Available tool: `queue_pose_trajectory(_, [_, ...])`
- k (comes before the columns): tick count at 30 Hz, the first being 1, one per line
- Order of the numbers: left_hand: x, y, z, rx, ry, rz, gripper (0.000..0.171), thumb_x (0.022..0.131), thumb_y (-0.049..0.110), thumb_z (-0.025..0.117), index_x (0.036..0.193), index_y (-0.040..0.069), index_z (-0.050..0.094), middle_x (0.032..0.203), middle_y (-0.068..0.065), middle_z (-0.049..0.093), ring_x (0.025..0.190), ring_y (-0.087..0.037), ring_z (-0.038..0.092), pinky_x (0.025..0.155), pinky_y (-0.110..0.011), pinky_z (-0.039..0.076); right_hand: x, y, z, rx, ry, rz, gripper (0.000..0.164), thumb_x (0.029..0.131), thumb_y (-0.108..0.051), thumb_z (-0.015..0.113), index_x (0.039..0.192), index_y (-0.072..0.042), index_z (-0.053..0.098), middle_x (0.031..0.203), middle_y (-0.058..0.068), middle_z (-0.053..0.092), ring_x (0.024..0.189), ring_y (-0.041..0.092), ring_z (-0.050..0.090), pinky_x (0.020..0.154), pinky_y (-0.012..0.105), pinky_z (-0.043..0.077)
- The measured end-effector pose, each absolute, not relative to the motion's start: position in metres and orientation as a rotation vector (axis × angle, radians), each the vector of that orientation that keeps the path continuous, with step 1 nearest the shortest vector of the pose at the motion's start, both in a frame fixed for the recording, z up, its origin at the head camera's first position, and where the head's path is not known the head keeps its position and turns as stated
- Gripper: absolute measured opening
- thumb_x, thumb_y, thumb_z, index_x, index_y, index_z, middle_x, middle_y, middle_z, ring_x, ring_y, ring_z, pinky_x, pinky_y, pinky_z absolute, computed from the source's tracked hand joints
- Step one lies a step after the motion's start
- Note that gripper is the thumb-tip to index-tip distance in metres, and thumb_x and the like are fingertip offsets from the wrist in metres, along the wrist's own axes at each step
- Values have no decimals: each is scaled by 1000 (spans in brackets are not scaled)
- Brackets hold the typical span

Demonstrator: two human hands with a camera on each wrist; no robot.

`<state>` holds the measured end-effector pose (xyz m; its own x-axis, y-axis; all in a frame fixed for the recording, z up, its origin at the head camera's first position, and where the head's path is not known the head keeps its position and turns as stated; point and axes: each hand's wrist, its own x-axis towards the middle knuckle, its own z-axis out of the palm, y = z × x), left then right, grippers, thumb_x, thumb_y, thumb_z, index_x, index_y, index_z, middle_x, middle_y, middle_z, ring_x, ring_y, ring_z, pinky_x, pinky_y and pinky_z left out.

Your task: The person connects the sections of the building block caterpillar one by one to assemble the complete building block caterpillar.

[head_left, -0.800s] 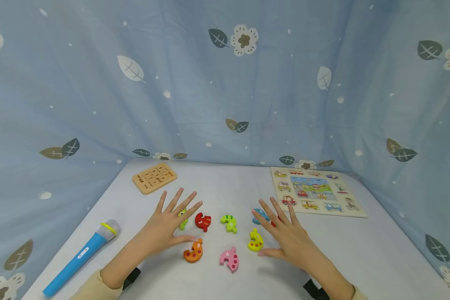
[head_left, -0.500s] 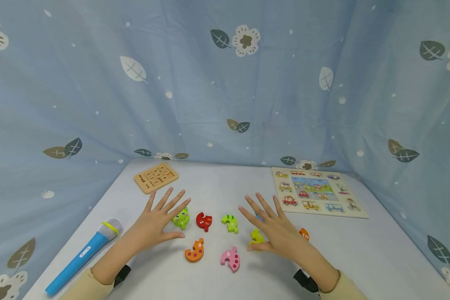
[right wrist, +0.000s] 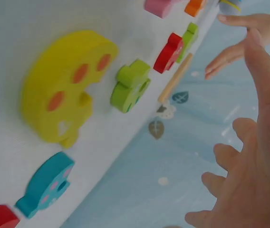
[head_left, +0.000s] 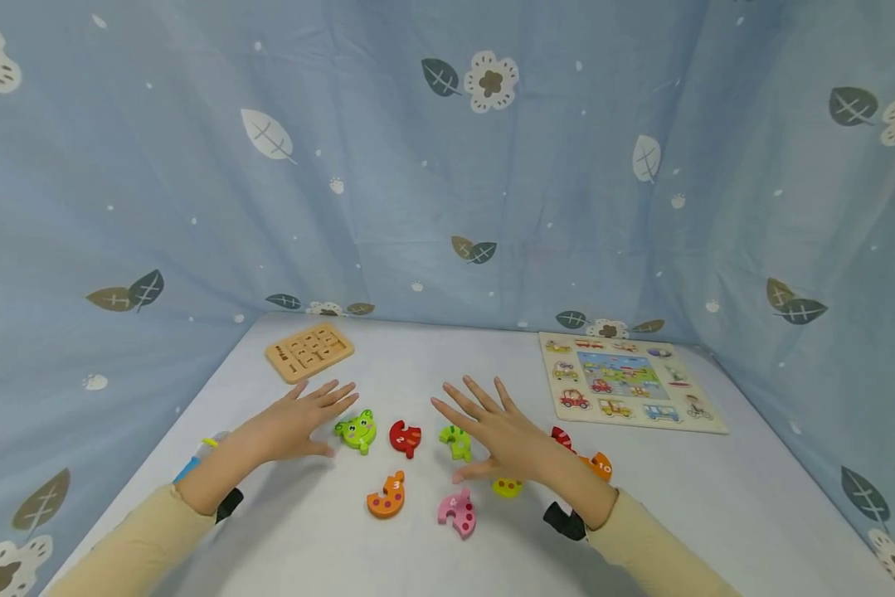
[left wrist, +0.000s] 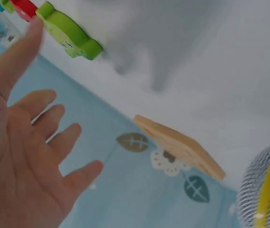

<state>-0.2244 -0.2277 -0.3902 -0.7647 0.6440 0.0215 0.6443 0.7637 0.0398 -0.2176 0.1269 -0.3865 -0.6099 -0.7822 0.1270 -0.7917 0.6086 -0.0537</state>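
My left hand (head_left: 290,427) hovers with spread fingers just left of a green frog-head puzzle piece (head_left: 357,431). Spread as well, my right hand (head_left: 499,435) is held above the table, partly covering a yellow spotted piece (head_left: 508,487) and a green striped piece (head_left: 456,442). Neither hand holds anything. Between and in front of them lie a red piece numbered 2 (head_left: 405,439), an orange piece numbered 3 (head_left: 386,496) and a pink spotted piece (head_left: 458,512). A blue piece (right wrist: 47,185) shows in the right wrist view; the right hand hides it from the head view.
Right of the right hand are a red striped piece (head_left: 561,438) and an orange piece numbered 10 (head_left: 598,466). A wooden number board (head_left: 309,352) lies back left, a picture puzzle board (head_left: 629,381) back right. The left forearm mostly covers a blue toy microphone (head_left: 187,469).
Both hands have shifted left, fingers still spread. The frog-head piece and the orange 10 piece have come into view; the microphone is now largely covered. The pieces have stayed in place.
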Motion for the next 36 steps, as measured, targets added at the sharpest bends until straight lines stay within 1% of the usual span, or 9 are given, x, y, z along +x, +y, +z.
queue_pose_trajectory(8, [-250,-227,-386,-1147,-3113,-268,75,76,26,82,141,6,49,145,-11,47,132,-36,42,105,-57,35,-233,105,-385,1416,-2859,212,98,82,-63,62,156,-24,12,162,1,5,147,28,-1,114,59,3])
queue_pose_trajectory(17, [-268,-234,-396,-1185,-3193,-472,76,73,26,84,140,8,52,143,-11,48,133,-36,41,105,-54,36,-246,83,-396,1475,-2959,320,89,82,-55,69,152,-14,32,155,3,32,145,25,20,117,51,10])
queue_pose_trajectory(21, [-274,-234,-398,-1240,-3158,-533,76,74,19,85,140,8,51,144,-11,47,134,-36,40,106,-54,35,-249,75,-396,1432,-3039,348,80,82,-51,71,146,-12,43,147,1,45,136,17,39,115,43,25])
queue_pose_trajectory(24, [-278,-233,-399,-1276,-3146,-562,76,73,16,84,141,8,50,145,-10,46,134,-34,40,107,-53,34,-251,70,-395,1425,-3077,366,72,83,-46,72,141,-10,50,135,1,58,106,12,60,93,27,48])
queue_pose_trajectory(26, [-280,-231,-401,-1287,-3153,-579,77,74,16,84,142,10,49,146,-9,46,135,-33,39,108,-52,34,-253,67,-395,1415,-3096,370,68,83,-42,74,140,-10,52,127,0,63,84,9,59,71,20,49])
queue_pose_trajectory(28, [-282,-231,-403,-1304,-3152,-590,77,74,18,84,142,10,49,146,-9,45,135,-33,39,108,-53,33,-255,65,-397,1393,-3119,376,64,84,-39,74,138,-11,54,122,-1,66,75,8,54,60,17,44])
queue_pose_trajectory(31, [-283,-230,-407,-1311,-3156,-615,77,74,20,84,142,10,49,146,-9,45,135,-34,38,109,-55,31,-258,60,-399,1365,-3144,376,60,85,-36,74,137,-13,56,124,-2,65,83,4,56,71,14,47])
queue_pose_trajectory(34, [-283,-230,-410,-1312,-3159,-642,75,75,22,83,141,10,50,146,-11,46,135,-35,38,109,-57,30,-261,55,-402,1382,-3142,366,58,86,-34,74,137,-14,56,127,-4,63,98,5,57,87,17,47])
queue_pose_trajectory(36, [-282,-229,-411,-1313,-3159,-657,73,76,23,83,140,10,52,145,-11,47,135,-35,38,109,-56,30,-262,53,-403,1385,-3139,365,58,86,-35,74,137,-14,56,127,-4,63,103,7,57,92,20,47])
